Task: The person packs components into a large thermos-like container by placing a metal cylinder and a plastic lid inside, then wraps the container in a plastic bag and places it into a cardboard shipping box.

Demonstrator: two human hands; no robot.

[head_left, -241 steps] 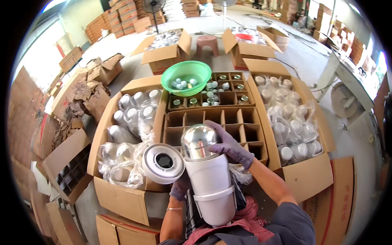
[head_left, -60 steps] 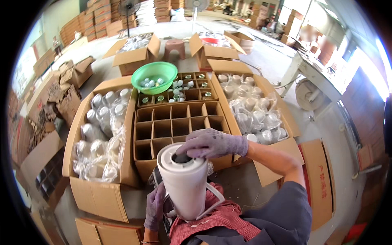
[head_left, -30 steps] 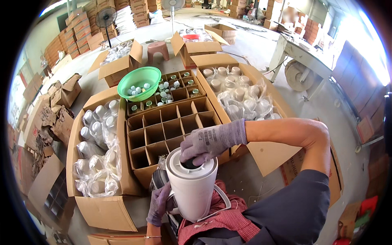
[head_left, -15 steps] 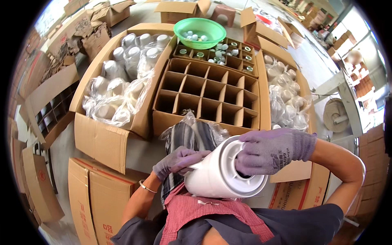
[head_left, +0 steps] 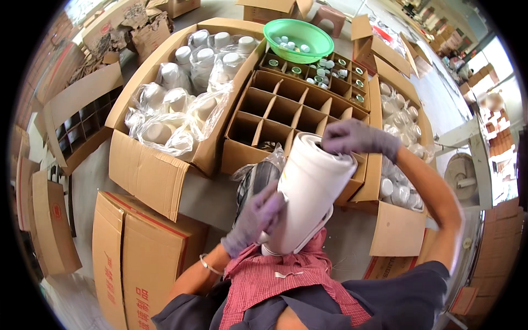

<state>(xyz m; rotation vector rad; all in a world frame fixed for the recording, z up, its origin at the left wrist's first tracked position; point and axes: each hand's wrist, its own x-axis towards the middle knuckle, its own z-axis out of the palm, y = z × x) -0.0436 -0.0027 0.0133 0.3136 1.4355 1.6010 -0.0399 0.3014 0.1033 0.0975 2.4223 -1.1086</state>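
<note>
A white thermos jug (head_left: pixel 313 187) leans in front of my apron, its round recessed end tilted up and away from me. Its loop handle (head_left: pixel 316 231) shows low on the right side. My left hand (head_left: pixel 258 217), in a grey-purple glove, is closed against the jug's lower left side. My right hand (head_left: pixel 357 137), gloved alike, has its fingers curled over the upper rim, the tips hidden in the recess. Just beyond the jug stands a divided carton (head_left: pixel 228 157) with many vacant cells.
To the left, an open carton (head_left: pixel 118 104) holds bagged white jugs; another carton (head_left: pixel 374 181) of bagged white pieces stands right. A green basin (head_left: pixel 275 41) with small caps rests on a second divided box holding glass-like pieces. A closed carton (head_left: pixel 148 258) lies near left.
The jug has swung from lying across my lap to a steeper tilt, its recessed end now farther away. My right hand moved up with that end; my left slid to its side.
</note>
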